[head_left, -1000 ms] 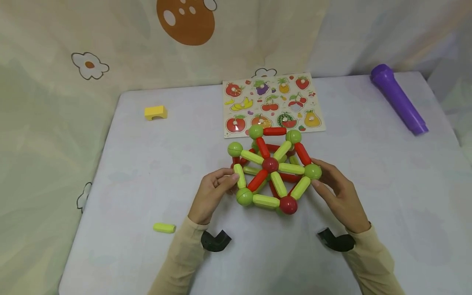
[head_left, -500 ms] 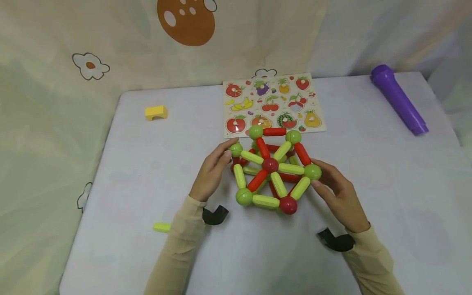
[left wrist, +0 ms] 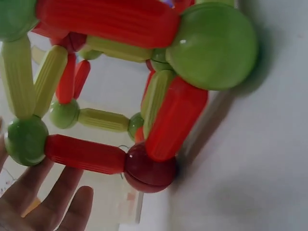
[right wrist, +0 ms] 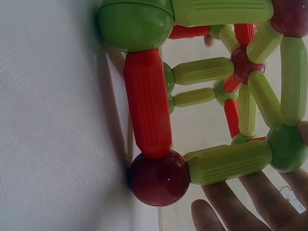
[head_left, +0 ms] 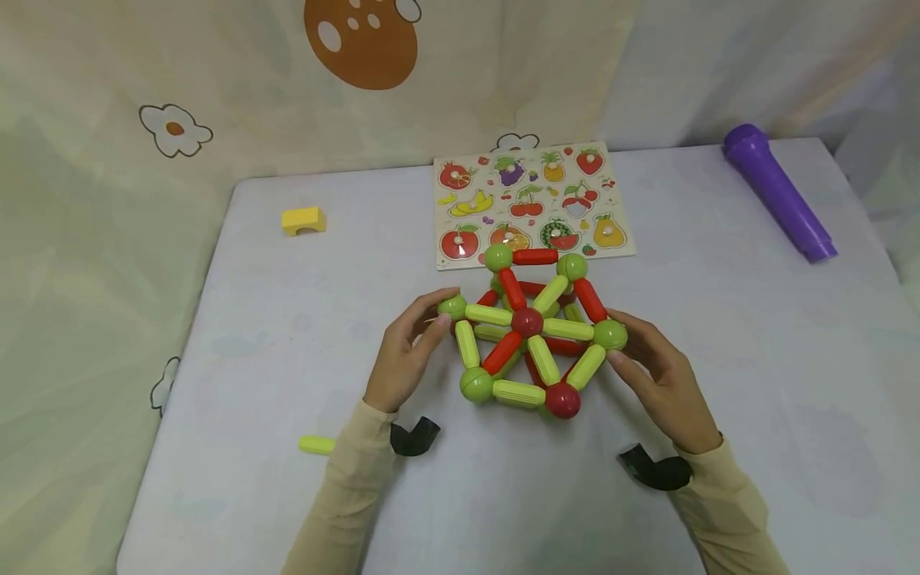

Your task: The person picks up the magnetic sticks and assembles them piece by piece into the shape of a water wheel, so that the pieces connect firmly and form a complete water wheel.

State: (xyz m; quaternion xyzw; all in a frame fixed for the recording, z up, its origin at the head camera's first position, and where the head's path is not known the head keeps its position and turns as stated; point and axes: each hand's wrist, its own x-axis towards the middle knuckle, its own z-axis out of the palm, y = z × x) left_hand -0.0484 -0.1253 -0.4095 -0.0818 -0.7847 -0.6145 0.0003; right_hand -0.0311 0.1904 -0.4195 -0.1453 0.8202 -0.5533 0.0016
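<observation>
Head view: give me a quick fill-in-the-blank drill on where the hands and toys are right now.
1. The left hand pinches a ____ ball at the left corner of the rod-and-ball structure.
2. The ball at the structure's top centre is dark ____.
3. The fruit puzzle board lies ____ the structure, toward the wall.
4. The right hand holds a green ball on the structure's ____ side.

Missing words: green; red; behind; right

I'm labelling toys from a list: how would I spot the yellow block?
Start at the fruit puzzle board at the table's far edge and look left. The yellow block sits alone there, the only piece with an arch cut into its underside.
</observation>
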